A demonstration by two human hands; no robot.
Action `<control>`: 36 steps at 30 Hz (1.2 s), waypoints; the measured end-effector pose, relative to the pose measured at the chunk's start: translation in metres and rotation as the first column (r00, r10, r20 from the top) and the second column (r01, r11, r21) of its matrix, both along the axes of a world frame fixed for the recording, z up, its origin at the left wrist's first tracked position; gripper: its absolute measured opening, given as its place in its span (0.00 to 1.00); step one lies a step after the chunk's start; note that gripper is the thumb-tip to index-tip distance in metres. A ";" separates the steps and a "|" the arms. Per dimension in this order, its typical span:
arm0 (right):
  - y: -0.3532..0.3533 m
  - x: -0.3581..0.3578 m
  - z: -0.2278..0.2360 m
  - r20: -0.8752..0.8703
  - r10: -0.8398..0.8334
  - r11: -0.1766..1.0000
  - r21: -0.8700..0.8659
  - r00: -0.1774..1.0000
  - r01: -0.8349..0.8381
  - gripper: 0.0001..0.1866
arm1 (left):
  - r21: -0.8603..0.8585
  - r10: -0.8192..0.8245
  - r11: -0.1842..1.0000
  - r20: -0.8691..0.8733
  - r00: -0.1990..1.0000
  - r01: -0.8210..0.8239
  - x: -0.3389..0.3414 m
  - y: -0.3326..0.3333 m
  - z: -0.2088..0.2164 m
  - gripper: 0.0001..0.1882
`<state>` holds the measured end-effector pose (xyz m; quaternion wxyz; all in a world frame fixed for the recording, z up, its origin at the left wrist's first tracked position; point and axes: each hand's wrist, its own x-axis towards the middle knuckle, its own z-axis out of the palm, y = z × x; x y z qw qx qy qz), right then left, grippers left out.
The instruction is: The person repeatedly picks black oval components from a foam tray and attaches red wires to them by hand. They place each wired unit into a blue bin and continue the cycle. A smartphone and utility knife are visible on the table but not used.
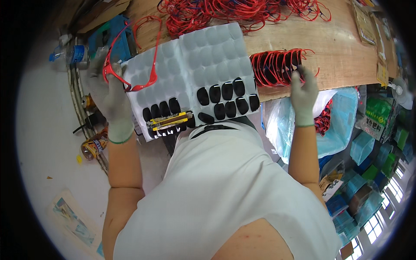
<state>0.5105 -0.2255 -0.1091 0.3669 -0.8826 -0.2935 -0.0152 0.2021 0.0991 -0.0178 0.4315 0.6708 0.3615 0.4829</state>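
Note:
My left hand (pixel 112 95), in a pale work glove, is closed on a red glasses frame (pixel 153 79) and holds it over the left edge of a grey moulded tray (pixel 208 50). No lens shows in this frame. Dark lenses (pixel 215 94) lie in the tray's nearer pockets, and a yellow-edged tool (pixel 171 121) rests across some at the near left. My right hand (pixel 304 95), also gloved, is at the right end of a row of red-framed sunglasses (pixel 275 67), its thumb and fingers around the endmost pair. The glove partly hides that grip.
Tangled red frames (pixel 216 13) are heaped along the back of the wooden table (pixel 333 60). Below its right edge stands a blue, plastic-lined bin (pixel 342 125) with red pieces inside. A water bottle (pixel 73 54) and blue box (pixel 117 37) are at the left.

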 end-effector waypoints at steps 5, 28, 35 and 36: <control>0.046 -0.115 0.026 0.143 0.540 0.819 0.136 0.830 -0.557 0.15 | -0.536 -0.123 0.735 0.497 0.859 0.415 -0.046 -0.022 -0.025 0.23; 0.085 -0.190 0.037 0.074 0.256 0.916 -0.336 0.964 -0.218 0.17 | -0.508 -0.212 0.691 0.540 0.815 0.515 -0.130 -0.060 0.023 0.31; 0.051 -0.117 0.019 -0.056 0.003 0.965 -0.262 0.998 -0.017 0.19 | -0.559 -0.245 0.700 0.397 0.885 0.445 -0.112 -0.079 0.029 0.28; 0.046 -0.110 0.021 -0.150 -0.041 0.964 -0.266 0.988 0.000 0.19 | -0.568 -0.268 0.691 0.372 0.889 0.446 -0.115 -0.080 0.029 0.27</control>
